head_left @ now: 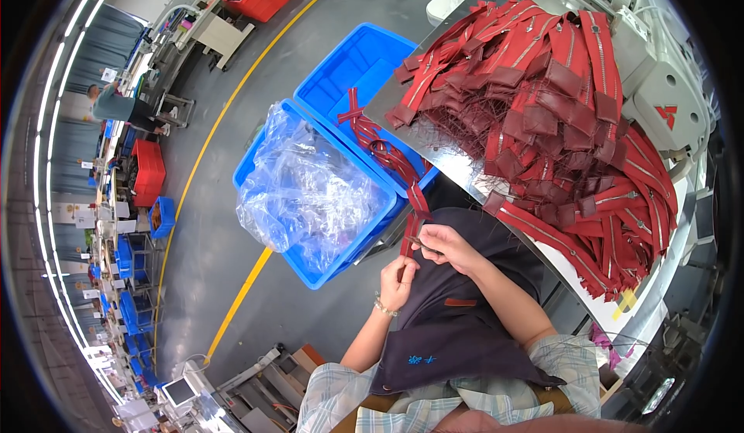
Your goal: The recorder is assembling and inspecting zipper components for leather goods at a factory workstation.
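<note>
Sleeves in pale plaid are closest to the camera, with a dark apron spread across the lap. Just past that, both hands are up close together on a red zipper strip. Left hand has a beaded bracelet at the wrist and is pinching the lower end of the strip, fingers closed up tight. Right hand is right beside it, a bit higher, fingers curled around a small dark tool that's up against the strip. Too tiny to tell what kind of tool, or whether that hand is gripping the red stuff too.

From the hands the strip runs up and away, with a tangled red length of it trailing into the farther blue bin. The nearer blue bin sits next to that one and is stuffed with crumpled clear plastic.

Over on the right, a worktable carries a big messy heap of red zippers with maroon end tabs and loose threads poking out. Behind the heap there's a pale machine.

Further off, yellow lines cross the grey floor, then red crates, smaller blue crates, and one co-worker way over at the far-left benches.
</note>
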A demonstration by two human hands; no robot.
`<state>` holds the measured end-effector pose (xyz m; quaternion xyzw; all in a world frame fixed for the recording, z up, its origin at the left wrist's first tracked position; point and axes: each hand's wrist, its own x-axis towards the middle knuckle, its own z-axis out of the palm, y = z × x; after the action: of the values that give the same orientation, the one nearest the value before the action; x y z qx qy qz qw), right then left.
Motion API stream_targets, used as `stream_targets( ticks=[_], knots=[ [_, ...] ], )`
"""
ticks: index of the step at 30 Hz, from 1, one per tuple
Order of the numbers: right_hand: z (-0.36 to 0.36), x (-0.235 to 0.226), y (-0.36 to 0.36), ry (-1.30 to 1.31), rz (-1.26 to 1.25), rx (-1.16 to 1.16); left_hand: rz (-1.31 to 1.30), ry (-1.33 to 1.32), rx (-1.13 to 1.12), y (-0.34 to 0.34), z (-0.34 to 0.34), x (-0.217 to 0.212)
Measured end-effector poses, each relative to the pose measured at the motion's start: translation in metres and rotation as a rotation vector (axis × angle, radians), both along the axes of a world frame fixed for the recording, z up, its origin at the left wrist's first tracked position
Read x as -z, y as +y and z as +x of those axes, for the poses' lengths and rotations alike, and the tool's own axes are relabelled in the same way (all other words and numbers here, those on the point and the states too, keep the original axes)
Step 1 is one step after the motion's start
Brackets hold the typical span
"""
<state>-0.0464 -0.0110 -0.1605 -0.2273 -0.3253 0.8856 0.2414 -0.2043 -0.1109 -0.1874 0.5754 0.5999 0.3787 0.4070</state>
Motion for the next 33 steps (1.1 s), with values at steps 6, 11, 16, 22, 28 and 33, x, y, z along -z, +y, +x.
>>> stream_targets(
  ticks=[6,11,16,22,28,33],
  knots=[
    [0.007,-0.009,-0.007,-0.001,0.103,-0.006,0.137,-0.077,-0.148,0.016,0.009,-0.011],
    [0.006,-0.01,-0.016,0.021,0.106,0.023,0.232,0.012,-0.045,0.03,0.014,-0.018],
    [0.006,-0.009,-0.018,0.023,0.091,0.034,0.482,0.016,-0.024,0.033,0.014,-0.009],
    [0.012,0.002,-0.019,0.076,-0.02,0.172,0.403,-0.063,-0.027,0.028,0.013,-0.009],
    [0.012,0.018,-0.001,-0.382,0.524,0.357,0.382,-0.125,-0.041,0.021,0.015,-0.015],
    [-0.005,0.011,-0.002,-0.548,1.029,0.347,0.403,-0.137,-0.028,0.017,0.016,-0.02]
  ],
)
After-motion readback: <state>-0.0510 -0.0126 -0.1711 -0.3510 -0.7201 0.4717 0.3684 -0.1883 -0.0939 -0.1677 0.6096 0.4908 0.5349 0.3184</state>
